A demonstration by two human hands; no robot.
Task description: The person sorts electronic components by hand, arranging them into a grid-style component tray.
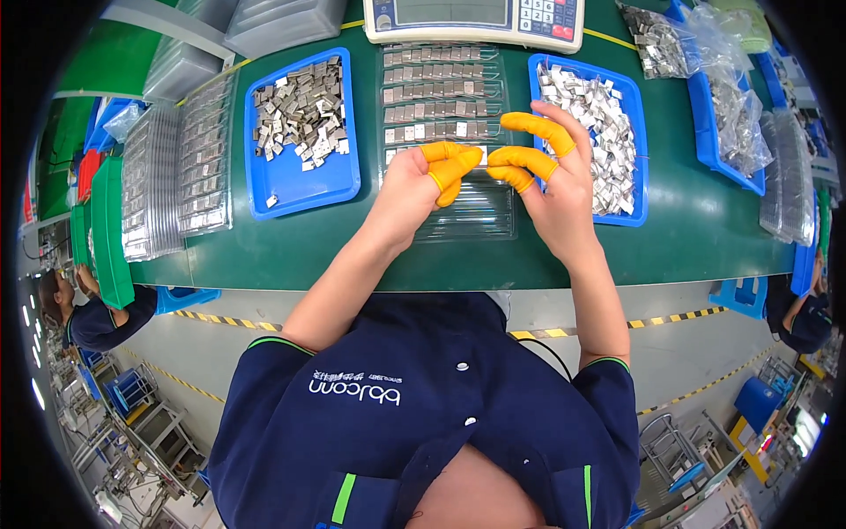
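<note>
My left hand (421,183), with yellow finger cots on its fingertips, is closed in a pinch over a clear plastic tray (467,225). Facing it is my right hand (557,172), also in yellow cots, its thumb and a finger brought together and another finger raised. A small whitish metal connector shell (483,157) shows between the fingertips of both hands; the fingers hide most of it. Behind my hands, rows of similar metal shells (441,111) lie in the tray's slots. The tray's near part, below my fingers, shows bare ridges.
A blue bin of grey metal pieces (352,181) stands left, and another blue bin of whitish pieces (641,167) right. A scale (476,33) sits behind the tray. Stacked clear trays (150,189) and a green bin (111,234) stand far left. Other people sit at both sides.
</note>
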